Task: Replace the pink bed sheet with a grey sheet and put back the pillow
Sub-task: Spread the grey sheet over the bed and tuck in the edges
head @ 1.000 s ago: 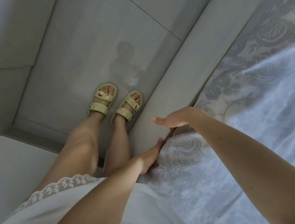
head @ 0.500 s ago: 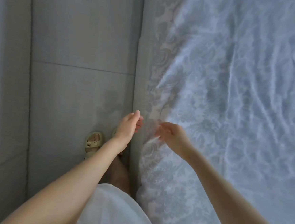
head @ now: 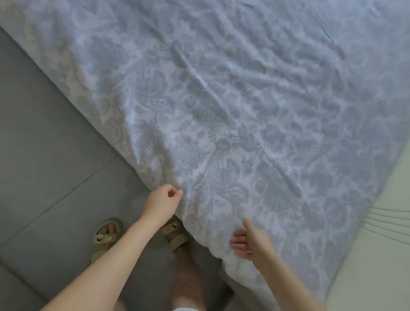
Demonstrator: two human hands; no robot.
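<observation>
The grey floral sheet (head: 228, 95) lies spread and wrinkled over the bed, its near edge hanging toward the floor. My left hand (head: 163, 201) is at that edge with its fingers curled, thumb and fingertips pinching the sheet's hem. My right hand (head: 247, 243) is held open over the sheet near the bed's front corner, fingers straight and palm turned sideways, gripping nothing. No pillow and no pink sheet are in view.
Grey floor tiles (head: 38, 166) run along the left of the bed. My feet in pale sandals (head: 106, 233) stand right against the bed's edge. A pale uncovered surface (head: 387, 255) with thin grey lines borders the sheet on the right.
My view has swung from the floor and bed side up onto the bed top. My left hand has curled onto the sheet's edge. My right hand has dropped lower, toward the corner.
</observation>
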